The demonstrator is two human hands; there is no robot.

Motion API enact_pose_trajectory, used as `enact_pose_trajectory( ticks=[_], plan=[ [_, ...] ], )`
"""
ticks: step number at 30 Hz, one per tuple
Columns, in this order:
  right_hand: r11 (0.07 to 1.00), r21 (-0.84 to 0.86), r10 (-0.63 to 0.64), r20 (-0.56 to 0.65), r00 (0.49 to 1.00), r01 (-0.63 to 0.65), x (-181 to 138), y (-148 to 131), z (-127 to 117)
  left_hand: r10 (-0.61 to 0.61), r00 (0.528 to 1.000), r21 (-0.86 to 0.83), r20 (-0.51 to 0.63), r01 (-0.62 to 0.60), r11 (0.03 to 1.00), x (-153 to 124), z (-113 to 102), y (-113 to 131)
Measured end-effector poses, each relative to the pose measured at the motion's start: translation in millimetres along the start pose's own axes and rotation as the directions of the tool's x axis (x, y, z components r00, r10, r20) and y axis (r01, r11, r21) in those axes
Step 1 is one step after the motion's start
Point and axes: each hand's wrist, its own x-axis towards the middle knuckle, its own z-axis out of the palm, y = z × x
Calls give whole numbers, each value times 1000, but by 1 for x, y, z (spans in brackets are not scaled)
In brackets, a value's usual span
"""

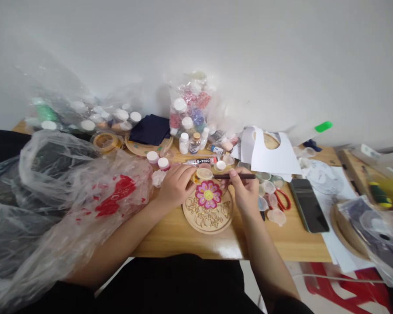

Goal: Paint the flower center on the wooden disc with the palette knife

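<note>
A round wooden disc (pixel 208 213) with carved flower outlines lies on the table (pixel 183 235) in front of me. One flower on it is filled in pink with a yellow centre (pixel 208 194). My left hand (pixel 175 185) rests at the disc's upper left, fingers curled around a small open pot (pixel 204 174). My right hand (pixel 245 192) pinches a thin dark stick (pixel 234 176) held level, its tip pointing left toward the pot.
A B-7000 glue tube (pixel 201 161), small jars (pixel 163 163) and bottles (pixel 184 143) crowd the back. Plastic bags (pixel 68 196) pile on the left. Red scissors (pixel 283 199), a phone (pixel 308 205), white paper (pixel 271 152) and little cups (pixel 268 187) lie to the right.
</note>
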Motion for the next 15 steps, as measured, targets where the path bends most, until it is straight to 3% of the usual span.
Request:
enact_pose_trajectory(
  ticks=[15],
  plan=[
    [996, -79, -50, -20, 999, 48, -2, -1, 0, -34, 999, -58, 38, 36, 998, 0, -1, -1]
  ],
)
